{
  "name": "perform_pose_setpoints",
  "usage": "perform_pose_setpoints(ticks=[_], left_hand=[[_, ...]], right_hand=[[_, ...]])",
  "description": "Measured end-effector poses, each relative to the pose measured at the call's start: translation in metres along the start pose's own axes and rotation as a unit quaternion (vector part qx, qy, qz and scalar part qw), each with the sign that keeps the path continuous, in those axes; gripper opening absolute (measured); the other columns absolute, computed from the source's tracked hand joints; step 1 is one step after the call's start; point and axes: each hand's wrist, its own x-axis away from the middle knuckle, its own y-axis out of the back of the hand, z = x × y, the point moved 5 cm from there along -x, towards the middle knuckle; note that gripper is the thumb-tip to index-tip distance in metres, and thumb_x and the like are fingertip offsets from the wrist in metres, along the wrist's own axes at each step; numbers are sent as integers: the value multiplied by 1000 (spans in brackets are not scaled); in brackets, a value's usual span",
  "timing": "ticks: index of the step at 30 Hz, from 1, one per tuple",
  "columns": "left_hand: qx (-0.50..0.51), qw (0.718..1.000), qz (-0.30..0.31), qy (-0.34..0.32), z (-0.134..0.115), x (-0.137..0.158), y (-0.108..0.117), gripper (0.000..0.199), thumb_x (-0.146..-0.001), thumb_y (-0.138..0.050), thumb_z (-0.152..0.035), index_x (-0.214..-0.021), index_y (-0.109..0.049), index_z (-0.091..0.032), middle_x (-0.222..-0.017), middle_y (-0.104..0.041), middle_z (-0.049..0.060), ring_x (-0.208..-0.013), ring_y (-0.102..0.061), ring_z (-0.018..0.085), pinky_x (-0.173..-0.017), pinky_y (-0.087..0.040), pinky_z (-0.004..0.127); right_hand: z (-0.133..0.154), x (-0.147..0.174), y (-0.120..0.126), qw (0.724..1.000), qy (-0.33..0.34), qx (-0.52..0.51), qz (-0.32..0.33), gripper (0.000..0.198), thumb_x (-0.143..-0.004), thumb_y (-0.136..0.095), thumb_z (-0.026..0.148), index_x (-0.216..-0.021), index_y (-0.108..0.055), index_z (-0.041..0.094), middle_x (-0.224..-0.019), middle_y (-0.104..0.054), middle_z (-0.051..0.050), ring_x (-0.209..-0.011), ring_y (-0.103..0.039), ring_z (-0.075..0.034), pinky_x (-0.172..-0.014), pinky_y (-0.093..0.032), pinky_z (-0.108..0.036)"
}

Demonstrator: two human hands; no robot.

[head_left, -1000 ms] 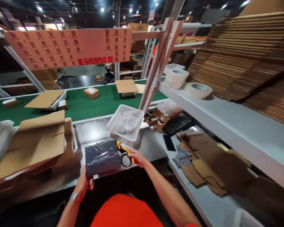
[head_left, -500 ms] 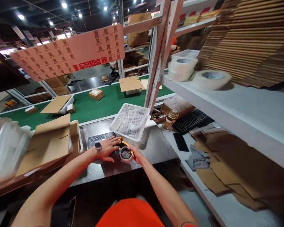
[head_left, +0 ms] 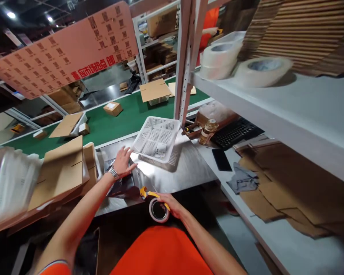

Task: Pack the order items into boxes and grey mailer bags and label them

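My left hand (head_left: 122, 162) lies flat, fingers spread, on a dark grey plastic parcel (head_left: 120, 185) that rests on the steel table (head_left: 186, 173). My right hand (head_left: 172, 205) grips a yellow tape dispenser (head_left: 157, 207) with a roll of clear tape, held at the table's near edge, close to my orange shirt. The dispenser sits just right of the parcel's near end. A white perforated basket (head_left: 157, 141) stands tilted on the table just beyond my left hand.
Flat cardboard boxes (head_left: 57, 173) lie stacked at the left. A green conveyor (head_left: 111, 124) carries small boxes behind the table. On the right are a keyboard (head_left: 232, 133), a bottle (head_left: 206, 130), a phone (head_left: 221, 159) and cardboard scraps; tape rolls (head_left: 260, 70) sit on the shelf above.
My right hand has pulled the tape dispenser back toward me along the parcel. My left hand slid to the parcel's far end and spread flat. A second ago it held the parcel up.
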Motion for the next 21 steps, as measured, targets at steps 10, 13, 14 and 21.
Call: perform_pose_setpoints(ticks=[10, 13, 14, 21], left_hand=[[-15, 997, 28, 70, -3, 3, -21, 55, -102, -57, -66, -121, -81, -20, -134, -74, 21, -144, -52, 46, -129, -17, 85], [-13, 983, -5, 183, -8, -26, -24, 61, -103, -52, -67, -118, -81, -15, -138, -72, 26, -144, -50, 48, -126, -24, 84], [-10, 979, -11, 204, -9, -32, -24, 63, -103, -52, -68, -119, -81, -14, -139, -72, 27, -144, -50, 49, -125, -26, 83], [8, 954, -24, 299, -8, -39, -21, 71, -103, -48, -67, -130, -77, -8, -145, -68, 33, -143, -51, 54, -118, -34, 84]], right_hand=[[-13, 13, -2, 997, 28, 0, -71, 71, -78, -80, 51, -143, -80, 21, -93, -82, -2, -79, -65, -19, -77, -54, -33], [-6, 8, -11, 998, 23, 58, -8, 66, -77, -81, 48, -139, -82, 25, -104, -85, -3, -89, -70, -22, -90, -56, -38], [-2, 3, -16, 997, 29, 78, 3, 64, -78, -79, 48, -139, -83, 26, -109, -85, -3, -93, -71, -23, -94, -56, -39], [-6, -46, -141, 859, 84, 473, 176, 56, -70, -85, 45, -125, -89, 34, -81, -83, 1, -73, -68, -22, -70, -49, -30]])
